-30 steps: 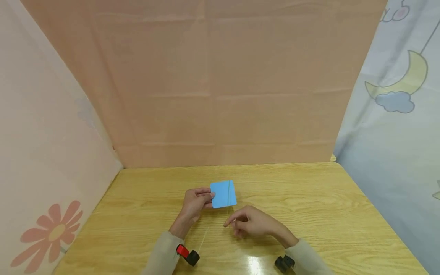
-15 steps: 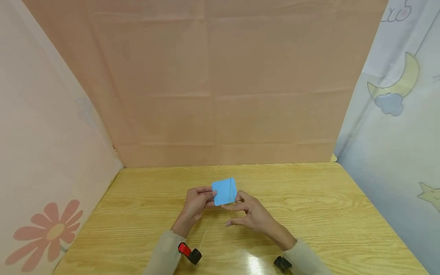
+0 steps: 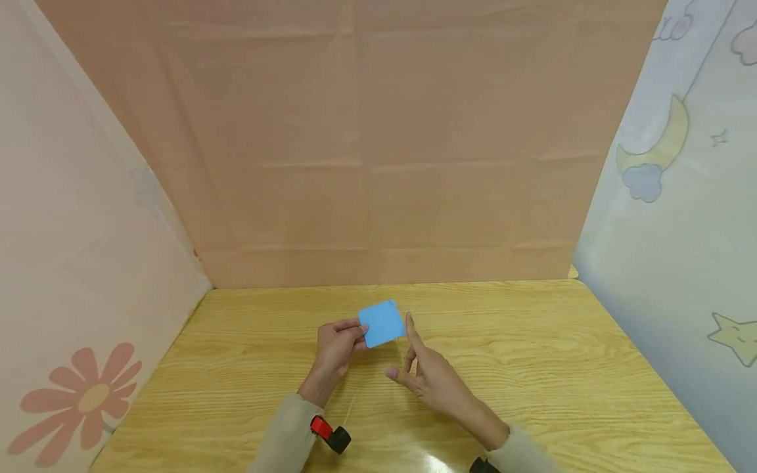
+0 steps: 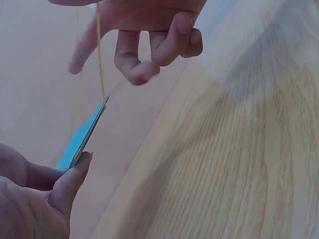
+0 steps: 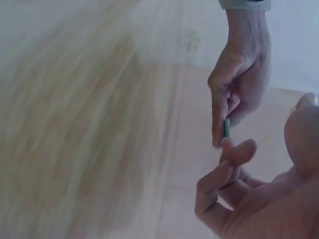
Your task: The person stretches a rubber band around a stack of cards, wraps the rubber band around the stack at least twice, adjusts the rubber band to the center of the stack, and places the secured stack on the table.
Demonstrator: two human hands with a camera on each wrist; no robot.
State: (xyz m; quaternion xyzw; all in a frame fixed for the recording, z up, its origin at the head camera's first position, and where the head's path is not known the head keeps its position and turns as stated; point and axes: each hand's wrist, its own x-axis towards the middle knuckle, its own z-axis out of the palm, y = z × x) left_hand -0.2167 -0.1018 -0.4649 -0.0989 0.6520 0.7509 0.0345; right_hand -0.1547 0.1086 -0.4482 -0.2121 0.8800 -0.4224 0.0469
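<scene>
A tall peach-coloured, creased cloth backdrop stands along the far edge of the yellow wood-grain tabletop. Pale printed cloths line its sides: the left cloth bears a pink flower, the right cloth a yellow moon and a star.

Above the tabletop, about midway between its left and right edges and towards the far edge, the person's left hand pinches a square, flat blue card with rounded corners between thumb and fingers at its left edge. The card is tilted, and edge-on it appears layered. The right hand is at the card's right side, thumb and index finger spread well apart, the other fingers bent. Smallest is a thin, yellowish elastic-looking band, its two strands running taut between the card and the right hand; which finger bears it is unclear.

The band could snap off the card's corner or the finger if tension slips, and its pull could bend the card or twist it out of the left hand's narrow pinch.

No brand or label shows on the card; outlined shapes high on the right cloth cannot be read as words.
</scene>
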